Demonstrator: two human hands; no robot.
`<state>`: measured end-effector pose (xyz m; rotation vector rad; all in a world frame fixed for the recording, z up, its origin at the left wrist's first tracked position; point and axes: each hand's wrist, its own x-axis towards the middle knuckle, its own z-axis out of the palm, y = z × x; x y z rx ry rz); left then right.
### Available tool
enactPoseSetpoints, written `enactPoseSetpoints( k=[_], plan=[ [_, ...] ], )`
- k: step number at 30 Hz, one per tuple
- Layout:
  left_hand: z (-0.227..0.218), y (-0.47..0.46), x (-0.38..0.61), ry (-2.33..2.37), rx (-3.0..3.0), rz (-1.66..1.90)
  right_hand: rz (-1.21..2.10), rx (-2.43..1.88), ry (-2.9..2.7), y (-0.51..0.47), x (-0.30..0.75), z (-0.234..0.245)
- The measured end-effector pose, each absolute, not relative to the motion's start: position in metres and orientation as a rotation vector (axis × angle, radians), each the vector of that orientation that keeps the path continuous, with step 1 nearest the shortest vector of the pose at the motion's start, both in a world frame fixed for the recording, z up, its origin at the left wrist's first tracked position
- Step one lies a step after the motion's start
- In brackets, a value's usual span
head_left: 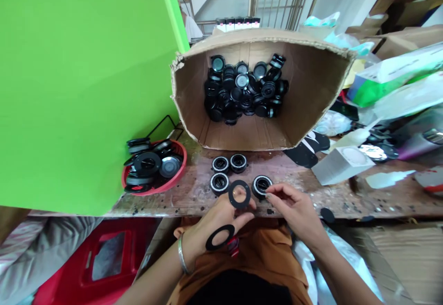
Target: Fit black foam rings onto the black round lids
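Note:
My left hand point(221, 215) is palm down at the table's front edge, thumb stretched apart from the fingers. A flat black ring point(239, 205) lies over its knuckles, and a second black ring point(210, 242) lies on the back of the hand near the wrist. The fingertips are partly hidden. My right hand point(297, 208) pinches thumb and forefinger at the right edge of a round black part with a pale rim point(255, 186); whatever is between the fingertips is too small to name. Three similar round parts point(219, 183) are grouped to the left, beyond my left hand.
A tilted cardboard box point(297, 88) with many round black parts faces me. A red basket point(184, 162) of similar parts stands left, beside a green panel point(86, 88). Right are a white box point(341, 169), black flat pieces point(302, 155) and plastic bags on the wooden table point(194, 189).

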<state>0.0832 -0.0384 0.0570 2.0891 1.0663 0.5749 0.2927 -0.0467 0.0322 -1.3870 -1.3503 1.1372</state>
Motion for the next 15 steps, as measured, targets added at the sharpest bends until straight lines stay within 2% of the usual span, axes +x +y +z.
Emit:
enactPoseSetpoints(
  k=[6, 15],
  plan=[
    [0.062, -0.042, 0.099, 0.931, 2.123, 0.392, 1.475, -1.332, -1.193, -0.049, 0.287, 0.048],
    [0.066, -0.038, 0.108, 0.801, 2.098, 0.39, 1.571, -1.304, -1.069, -0.056, 0.292, 0.043]
  ],
)
